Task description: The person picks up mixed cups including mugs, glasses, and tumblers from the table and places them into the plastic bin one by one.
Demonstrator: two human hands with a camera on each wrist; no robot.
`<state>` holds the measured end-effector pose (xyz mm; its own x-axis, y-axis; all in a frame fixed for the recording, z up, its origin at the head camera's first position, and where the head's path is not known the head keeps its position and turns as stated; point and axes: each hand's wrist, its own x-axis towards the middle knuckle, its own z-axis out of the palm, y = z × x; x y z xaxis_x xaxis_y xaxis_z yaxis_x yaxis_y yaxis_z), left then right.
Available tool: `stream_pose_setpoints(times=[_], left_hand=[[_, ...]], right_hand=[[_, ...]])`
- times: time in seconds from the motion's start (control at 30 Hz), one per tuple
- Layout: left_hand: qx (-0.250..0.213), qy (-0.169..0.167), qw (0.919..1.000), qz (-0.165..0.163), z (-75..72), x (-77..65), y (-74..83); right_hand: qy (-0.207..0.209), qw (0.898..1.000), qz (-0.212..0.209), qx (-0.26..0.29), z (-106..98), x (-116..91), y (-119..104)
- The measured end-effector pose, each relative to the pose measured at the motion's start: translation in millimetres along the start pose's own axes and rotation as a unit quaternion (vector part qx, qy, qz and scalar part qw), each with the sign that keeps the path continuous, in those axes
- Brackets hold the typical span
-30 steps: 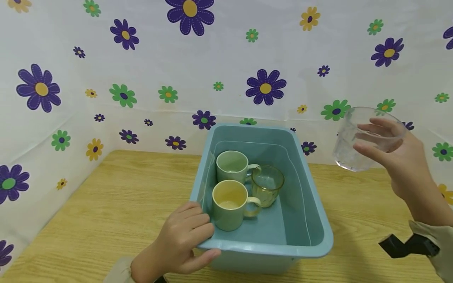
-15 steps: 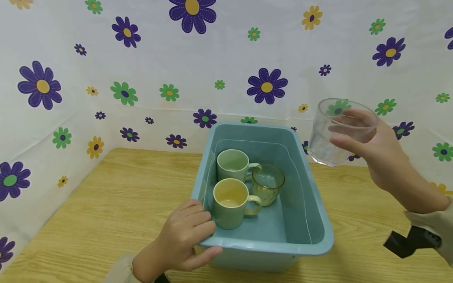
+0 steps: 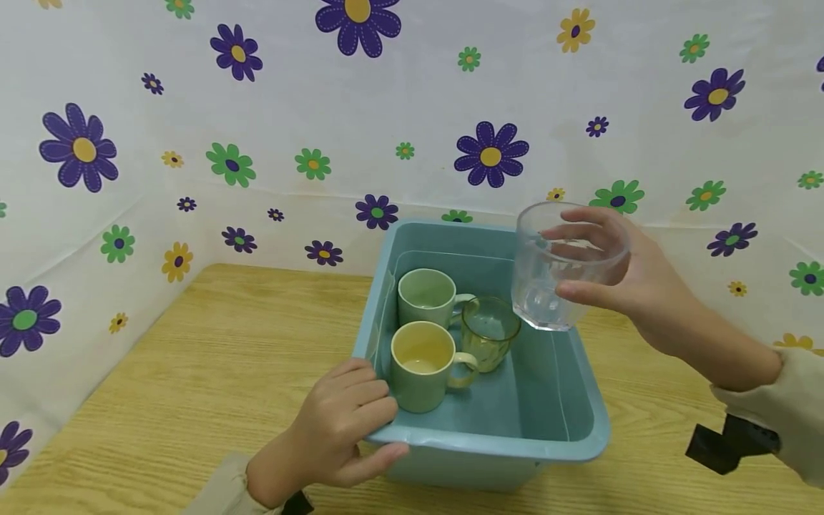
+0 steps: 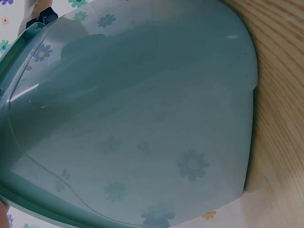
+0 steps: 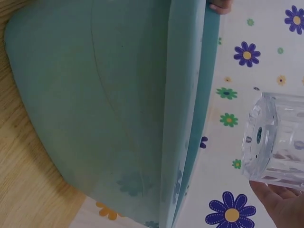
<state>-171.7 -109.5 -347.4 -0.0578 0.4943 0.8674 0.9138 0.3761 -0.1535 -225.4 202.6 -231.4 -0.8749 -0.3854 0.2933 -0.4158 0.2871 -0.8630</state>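
Note:
My right hand (image 3: pixel 634 282) grips a clear glass tumbler (image 3: pixel 537 290) from its right side, raised over the right rim of a blue plastic tub (image 3: pixel 483 445). In the right wrist view the tumbler's thick base (image 5: pixel 259 137) shows, with fingertips (image 5: pixel 275 199) below it. At the tub's near left corner my left hand (image 3: pixel 337 425) holds the rim, fingers over the top and thumb outside. Inside the tub stand a green mug (image 3: pixel 423 300), a mug with a yellowish inside (image 3: pixel 415 383) and an amber glass cup (image 3: pixel 486 340), all upright along the left and middle.
A wooden table (image 3: pixel 283 307) carries the tub. Behind and to the left hangs a white sheet (image 3: pixel 412 100) printed with purple, green and yellow flowers. The tub's outer wall (image 4: pixel 142 95) fills most of the left wrist view.
The right hand has brought the tumbler leftward, from the right of the tub to over its right rim. The left hand keeps its hold on the corner.

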Motion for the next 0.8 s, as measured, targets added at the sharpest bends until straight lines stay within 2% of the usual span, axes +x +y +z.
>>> stream_pose_setpoints(times=[0.17,0.4,0.6,0.8], left_hand=[[0.000,0.003,1.0000,0.002,-0.5,-0.3,-0.5],[-0.004,0.002,1.0000,-0.005,-0.2,0.1,1.0],[-0.004,0.006,1.0000,0.001,-0.2,0.8,0.6],[-0.002,0.005,1.0000,0.004,-0.7,1.2,0.1]], right_hand=[[-0.021,0.999,-0.015,-0.033,13.0,1.2,-6.6],[-0.054,0.997,0.001,-0.060,26.8,1.5,-7.2],[-0.084,0.990,0.016,-0.110,32.7,5.8,-5.9],[-0.107,0.983,-0.001,-0.147,33.9,11.2,-9.4]])
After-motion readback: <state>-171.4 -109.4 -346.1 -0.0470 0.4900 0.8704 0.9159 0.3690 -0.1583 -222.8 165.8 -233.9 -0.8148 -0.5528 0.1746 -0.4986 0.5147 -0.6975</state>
